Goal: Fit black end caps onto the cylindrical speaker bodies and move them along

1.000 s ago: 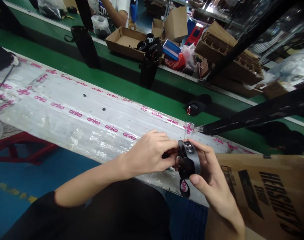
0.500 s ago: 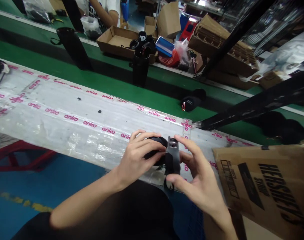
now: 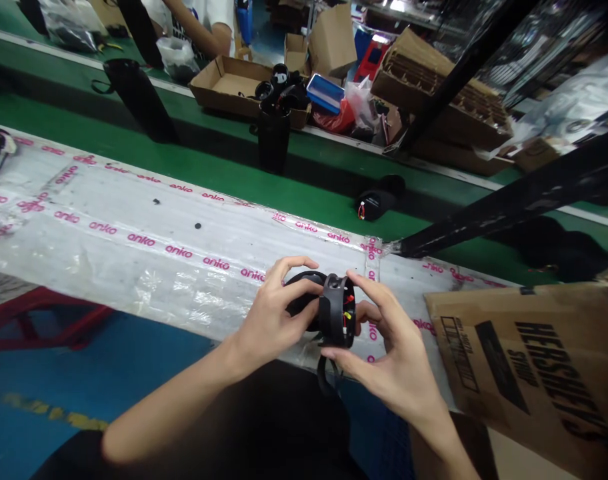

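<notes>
At the far left, a red frame [image 3: 39,317] is seen below the wrapped surface [image 3: 134,207]. Farther along, a black cylinder [image 3: 139,100] with a looped handle is placed on the green surface [image 3: 204,163] beyond, and a small dark disc [image 3: 198,226] is left lying on the wrapped one, well apart from the hands. By the left hand [image 3: 277,307], a round black part [image 3: 301,300] is gripped between curled fingers and thumb, the grasp being fairly narrow. Just to its right, over the near part of the wrapped surface, a ring-shaped housing [image 3: 337,310] is held between the two hands. Its taller dimension is set roughly upright in view, and its open side, where red and yellow wires are shown, is turned toward the right palm. Whether it is touched by the round black part cannot be told. A strap loop [image 3: 327,377] is hung beneath it. By the right hand [image 3: 397,340], spread moderately wide, the housing is spanned from upper rim to lower edge; the left fingertips are brought close to its opposite side. Farthest right, a printed carton [image 3: 529,360] is stood beside the right forearm.
</notes>
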### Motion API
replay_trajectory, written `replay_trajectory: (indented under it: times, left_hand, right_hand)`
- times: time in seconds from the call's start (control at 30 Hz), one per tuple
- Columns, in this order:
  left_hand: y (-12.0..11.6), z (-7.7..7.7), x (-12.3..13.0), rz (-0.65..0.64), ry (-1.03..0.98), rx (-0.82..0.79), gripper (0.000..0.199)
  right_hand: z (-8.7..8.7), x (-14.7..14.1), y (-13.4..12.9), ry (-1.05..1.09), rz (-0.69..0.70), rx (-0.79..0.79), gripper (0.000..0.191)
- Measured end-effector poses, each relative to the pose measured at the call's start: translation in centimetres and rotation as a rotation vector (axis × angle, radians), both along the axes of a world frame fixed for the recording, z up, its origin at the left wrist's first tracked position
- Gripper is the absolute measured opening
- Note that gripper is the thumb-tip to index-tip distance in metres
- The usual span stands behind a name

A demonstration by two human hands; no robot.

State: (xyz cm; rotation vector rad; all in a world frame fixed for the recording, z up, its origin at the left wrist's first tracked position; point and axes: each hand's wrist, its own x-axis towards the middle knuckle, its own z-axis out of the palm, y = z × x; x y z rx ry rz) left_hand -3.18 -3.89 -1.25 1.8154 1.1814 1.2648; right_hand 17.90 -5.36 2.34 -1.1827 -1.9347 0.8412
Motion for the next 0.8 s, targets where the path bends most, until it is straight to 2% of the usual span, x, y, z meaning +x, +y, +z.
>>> replay_trajectory:
  times: [0.1, 0.17, 0.27, 0.33, 0.47, 0.63, 0.8]
  left_hand:
    - [0.0, -0.7, -0.4, -0.071, -0.117, -0.032, 0.023]
    - [0.0, -1.4, -0.7, -0.064, -0.214, -0.049, 0.035]
    - [-0.1, -2.2, -1.0, -0.043, -0.318, -0.091, 0.046]
    - [-0.1, -2.5, -1.1, -0.095, -0.339, -0.103, 0.048]
    - [0.1, -2.2, -1.7, -0.203, -0.253, -0.071, 0.046]
    - [0.5, -1.1, -2.5, -0.279, 0.013, 0.046, 0.035]
    - [0.7, -0.6, -2.2, -0.296, 0.086, 0.140, 0.035]
  right_hand:
    - [-0.3, -1.1, 0.2, -0.093, -0.058, 0.164, 0.087]
    - [-0.5, -2.0, 0.5, -0.155, -0.082, 0.238, 0.085]
    - [-0.3, -3.0, 0.9, -0.219, -0.083, 0.279, 0.081]
    - [0.0, -3.0, 1.0, -0.212, -0.070, 0.267, 0.079]
    - [0.3, -1.6, 0.9, -0.097, -0.023, 0.187, 0.082]
    - [-0.7, -0.6, 0.7, -0.008, 0.006, 0.193, 0.087]
    - [-1.8, -1.7, 0.2, 0.032, -0.103, 0.289, 0.091]
